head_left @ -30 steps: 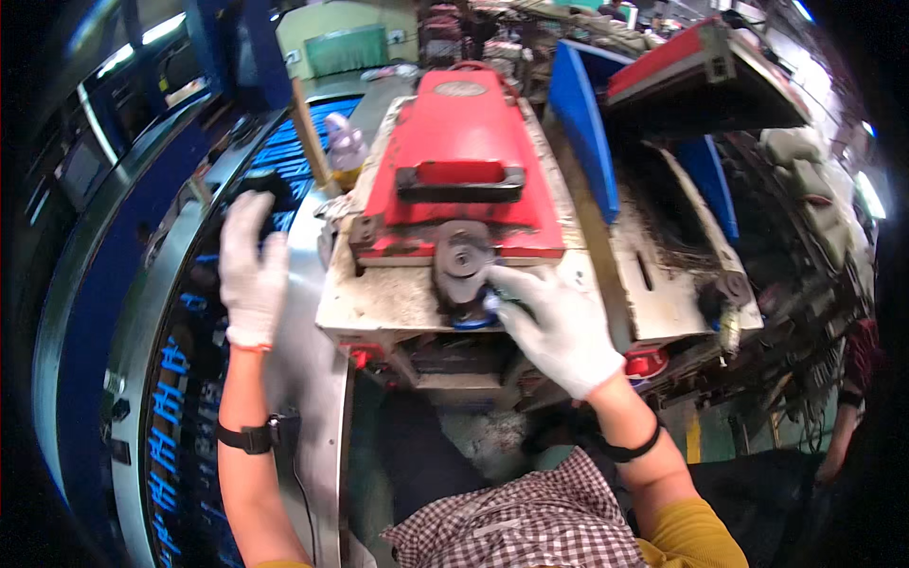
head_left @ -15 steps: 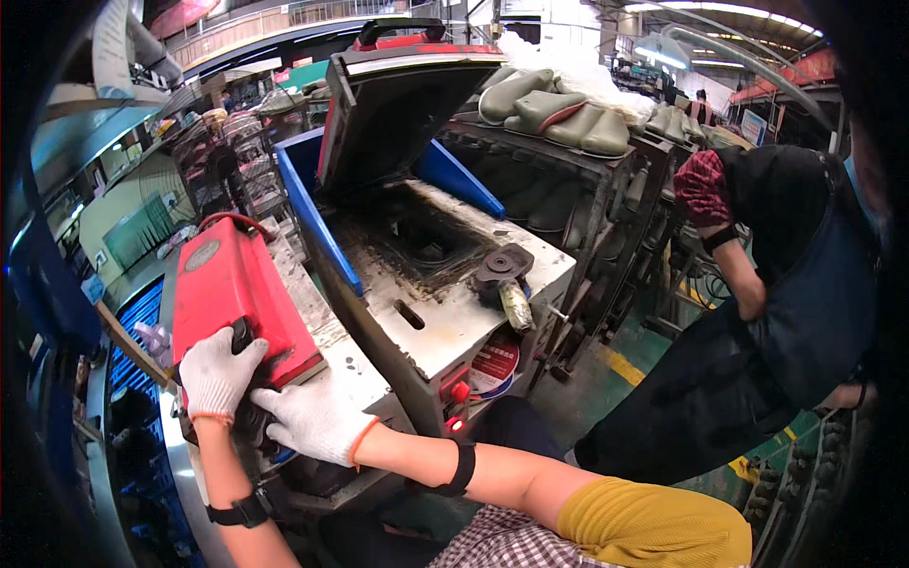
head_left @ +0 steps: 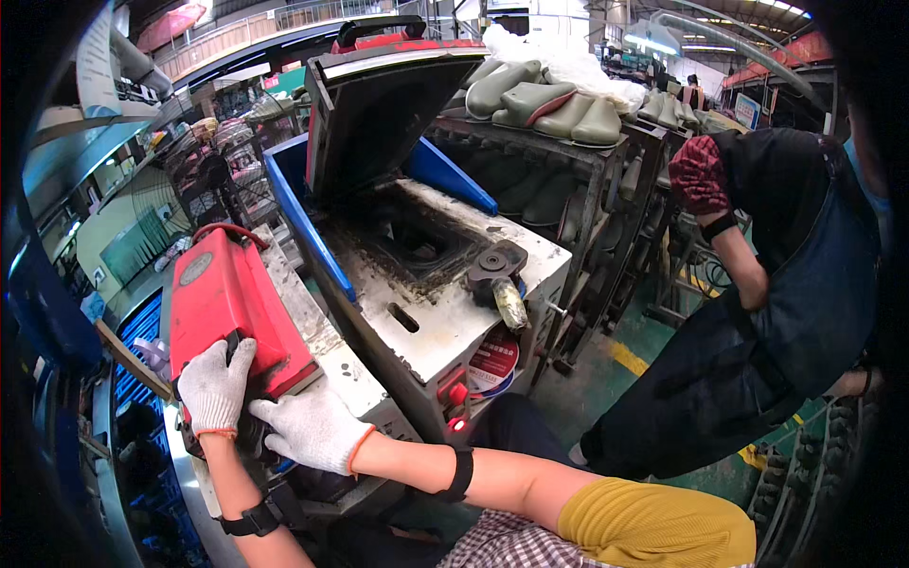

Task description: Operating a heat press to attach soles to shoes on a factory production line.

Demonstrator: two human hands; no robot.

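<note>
On the left, a red machine cover (head_left: 222, 303) with a round grey badge is closed over its base. My left hand (head_left: 216, 386), in a white knitted glove, has its fingers wrapped round a black handle (head_left: 234, 345) on the cover's near end. Just to its right, my right hand (head_left: 317, 431), in a matching glove, reaches leftward below the cover's front edge. Its forefinger is stretched out and the lower fingers stand apart from it. Dark parts between the two hands are mostly hidden, and I cannot tell what the right fingertips touch.
A second machine (head_left: 473, 327) has its dark lid (head_left: 379, 114) raised between blue side panels, and a taped-handle tool (head_left: 499, 275) lies on top. Grey-green boots (head_left: 544, 99) fill a rack behind. A co-worker in dark clothes (head_left: 757, 379) stands close on the right.
My left hand has shifted slightly down and toward me on the handle. The right hand stays almost in place. The surroundings have shifted slightly left in view.
</note>
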